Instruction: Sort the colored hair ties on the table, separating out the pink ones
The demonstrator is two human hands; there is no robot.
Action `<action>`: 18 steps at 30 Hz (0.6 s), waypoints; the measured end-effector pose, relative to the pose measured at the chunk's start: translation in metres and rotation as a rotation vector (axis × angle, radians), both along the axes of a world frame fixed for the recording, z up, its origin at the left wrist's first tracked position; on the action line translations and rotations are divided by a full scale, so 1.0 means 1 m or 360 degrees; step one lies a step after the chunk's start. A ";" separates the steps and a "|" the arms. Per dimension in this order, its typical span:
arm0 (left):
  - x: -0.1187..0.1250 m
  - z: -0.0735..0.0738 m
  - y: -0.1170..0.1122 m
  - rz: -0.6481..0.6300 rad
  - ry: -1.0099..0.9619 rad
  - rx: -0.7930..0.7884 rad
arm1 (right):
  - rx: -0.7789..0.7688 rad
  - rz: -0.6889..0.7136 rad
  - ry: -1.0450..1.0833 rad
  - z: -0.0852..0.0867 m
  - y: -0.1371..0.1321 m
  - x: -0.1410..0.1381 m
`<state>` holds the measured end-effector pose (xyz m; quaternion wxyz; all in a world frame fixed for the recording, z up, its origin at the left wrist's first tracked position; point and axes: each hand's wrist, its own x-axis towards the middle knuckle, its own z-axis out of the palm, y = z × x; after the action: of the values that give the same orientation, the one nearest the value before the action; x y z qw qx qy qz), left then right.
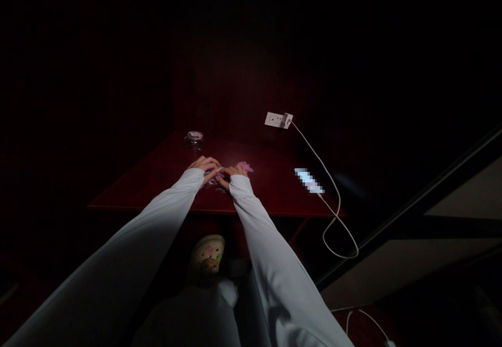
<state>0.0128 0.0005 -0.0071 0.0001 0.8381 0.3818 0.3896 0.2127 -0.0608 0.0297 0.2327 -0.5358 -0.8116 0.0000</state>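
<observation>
Both hands meet over the dark red table (129,195), near its front edge. My left hand (204,164) has its fingers bent and drawn together over small, shiny purplish pieces (212,182). Beside it, my right hand (234,171) is closed as well, with thumb and fingers pinched toward the left fingertips. Whatever lies between the fingers is too small and dark to name. A pink, frilly-looking bundle (246,166) rests just beyond my right hand, on its right side.
At the table's back left stands a clear round container (194,139) with a pale top. A phone with a lit, blurred screen (309,180) lies to the right. Its white cable (321,160) runs to a charger in the wall socket (276,120). A clog (209,250) shows below.
</observation>
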 end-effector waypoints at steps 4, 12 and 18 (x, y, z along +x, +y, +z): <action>0.001 -0.002 0.001 0.0013 0.0016 0.0002 | -0.0031 -0.0002 0.0007 0.001 0.000 0.000; 0.001 0.001 -0.001 0.0025 0.0025 0.0004 | -0.0001 0.0004 0.0020 -0.002 -0.001 -0.001; 0.001 0.001 -0.001 0.0017 0.0023 0.0007 | -0.0045 0.0012 0.0045 -0.003 -0.002 0.000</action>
<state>0.0138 -0.0003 -0.0064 -0.0066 0.8388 0.3853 0.3845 0.2126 -0.0627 0.0262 0.2365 -0.5359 -0.8102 0.0199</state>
